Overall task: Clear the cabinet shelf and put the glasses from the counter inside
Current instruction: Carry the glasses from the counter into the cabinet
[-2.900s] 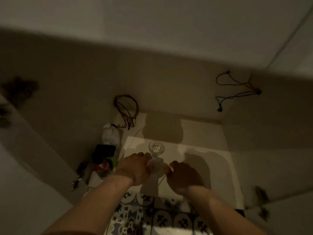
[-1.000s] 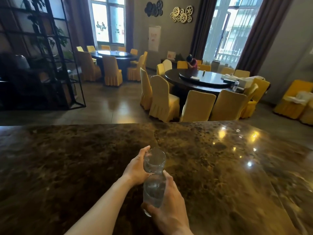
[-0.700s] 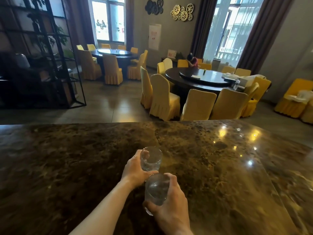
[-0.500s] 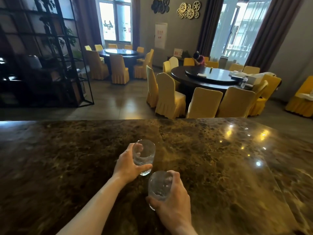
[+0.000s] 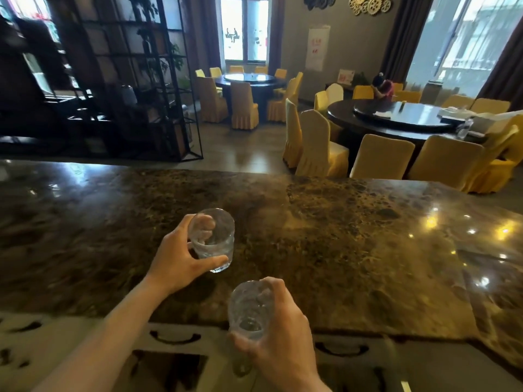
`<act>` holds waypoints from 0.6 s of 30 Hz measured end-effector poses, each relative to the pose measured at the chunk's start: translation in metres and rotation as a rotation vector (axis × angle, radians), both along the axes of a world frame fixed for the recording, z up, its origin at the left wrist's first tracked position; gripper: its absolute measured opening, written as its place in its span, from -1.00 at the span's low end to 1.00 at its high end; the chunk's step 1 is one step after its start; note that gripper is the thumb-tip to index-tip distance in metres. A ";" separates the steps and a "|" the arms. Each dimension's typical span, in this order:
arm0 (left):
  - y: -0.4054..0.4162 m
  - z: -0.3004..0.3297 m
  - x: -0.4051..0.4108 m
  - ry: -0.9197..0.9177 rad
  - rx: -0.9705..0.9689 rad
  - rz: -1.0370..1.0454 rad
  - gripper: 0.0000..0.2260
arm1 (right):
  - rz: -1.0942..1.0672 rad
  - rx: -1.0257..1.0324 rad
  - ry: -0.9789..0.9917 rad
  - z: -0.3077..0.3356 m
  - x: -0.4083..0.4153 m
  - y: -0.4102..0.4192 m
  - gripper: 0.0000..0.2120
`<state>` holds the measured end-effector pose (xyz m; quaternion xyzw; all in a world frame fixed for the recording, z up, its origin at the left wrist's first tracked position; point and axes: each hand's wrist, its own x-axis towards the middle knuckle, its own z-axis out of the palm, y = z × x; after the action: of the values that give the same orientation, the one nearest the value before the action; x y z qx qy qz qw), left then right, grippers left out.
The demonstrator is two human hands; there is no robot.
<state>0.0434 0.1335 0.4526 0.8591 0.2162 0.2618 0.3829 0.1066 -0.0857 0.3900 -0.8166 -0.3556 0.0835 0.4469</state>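
Two clear tumbler glasses are in my hands over the dark marble counter (image 5: 353, 250). My left hand (image 5: 177, 263) is wrapped around the farther glass (image 5: 215, 239), which is upright, its base just above or on the counter. My right hand (image 5: 280, 340) grips the nearer glass (image 5: 250, 309), tilted and lifted over the counter's near edge. Below that edge are white cabinet fronts with dark curved handles (image 5: 174, 338); the cabinet's inside is hidden.
Beyond the counter is a dining hall with round dark tables (image 5: 396, 116) and yellow covered chairs (image 5: 380, 157). A black metal shelf rack (image 5: 119, 80) stands at the left. A person sits at the far table (image 5: 382, 86).
Earlier both hands were inside the pale cabinet at one glass. Over the last second the two stacked glasses came apart; my right hand drew its glass back toward me past the counter edge.
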 end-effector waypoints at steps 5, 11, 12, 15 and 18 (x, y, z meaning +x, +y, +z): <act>-0.039 -0.016 -0.050 0.009 -0.019 0.020 -0.32 | 0.049 -0.032 0.093 -0.014 -0.036 -0.027 -0.12; -0.069 -0.054 -0.101 0.046 -0.067 0.031 -0.29 | 0.059 -0.088 0.117 -0.039 -0.056 -0.054 -0.21; -0.073 -0.060 -0.109 0.053 -0.088 0.033 -0.28 | 0.037 -0.101 0.118 -0.044 -0.057 -0.058 -0.22; -0.080 -0.084 -0.129 0.069 -0.140 0.031 -0.27 | -0.025 -0.149 0.146 -0.066 -0.058 -0.067 -0.19; -0.082 -0.110 -0.144 0.076 -0.196 0.013 -0.30 | -0.081 -0.185 0.198 -0.091 -0.060 -0.070 -0.17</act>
<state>-0.1001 0.0513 0.3426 0.8254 0.2607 0.2090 0.4551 0.0461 -0.1558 0.2985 -0.8559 -0.2672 0.1777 0.4057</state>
